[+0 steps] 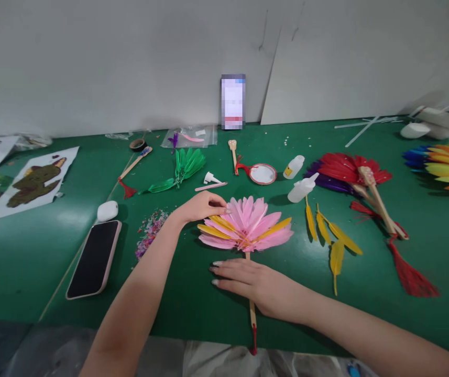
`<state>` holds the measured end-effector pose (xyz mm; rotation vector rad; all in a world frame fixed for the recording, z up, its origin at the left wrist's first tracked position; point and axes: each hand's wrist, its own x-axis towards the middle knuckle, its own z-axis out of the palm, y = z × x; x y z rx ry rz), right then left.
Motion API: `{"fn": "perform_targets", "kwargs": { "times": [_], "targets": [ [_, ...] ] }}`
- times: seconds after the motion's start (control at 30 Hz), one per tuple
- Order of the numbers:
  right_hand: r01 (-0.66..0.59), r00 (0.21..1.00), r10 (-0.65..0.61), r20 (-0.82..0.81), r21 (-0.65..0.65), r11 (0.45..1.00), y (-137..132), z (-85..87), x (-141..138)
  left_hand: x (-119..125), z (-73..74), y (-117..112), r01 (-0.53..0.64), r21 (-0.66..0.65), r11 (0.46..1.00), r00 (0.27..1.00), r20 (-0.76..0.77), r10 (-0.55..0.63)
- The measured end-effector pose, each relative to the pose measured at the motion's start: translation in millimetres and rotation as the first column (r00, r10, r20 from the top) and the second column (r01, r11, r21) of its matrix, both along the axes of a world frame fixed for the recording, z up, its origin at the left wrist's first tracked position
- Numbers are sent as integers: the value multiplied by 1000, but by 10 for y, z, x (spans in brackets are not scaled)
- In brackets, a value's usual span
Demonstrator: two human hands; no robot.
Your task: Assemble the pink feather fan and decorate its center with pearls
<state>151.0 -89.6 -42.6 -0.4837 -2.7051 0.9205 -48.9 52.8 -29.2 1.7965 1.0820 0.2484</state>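
Note:
A pink feather fan [248,225] with a few yellow feathers lies flat on the green table [20,262], its wooden handle [252,313] pointing toward me with a red tassel at the end. My left hand [200,207] rests on the fan's upper left edge, fingers curled and pinching a yellow feather there. My right hand [248,283] lies flat across the handle just below the feathers, fingers stretched out to the left, pressing it down.
Loose yellow feathers [332,238] lie right of the fan, with two white glue bottles [302,189] behind. A red and purple fan [350,170], green feathers [185,165], a round lid [262,174], a phone [94,257] and an earbud case [107,210] lie around.

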Motion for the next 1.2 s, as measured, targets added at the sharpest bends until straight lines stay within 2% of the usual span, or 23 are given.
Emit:
{"fn": "perform_targets", "kwargs": {
  "times": [0.93,1.2],
  "targets": [
    [10,1000,-10,-8,24,1000,-4,0,-5,-4,-17,1,-19,4,1000,1000,13,19],
    [14,1000,-14,-22,19,1000,-10,-12,1,-40,55,-7,-35,-6,999,999,-29,34]
  ]
}}
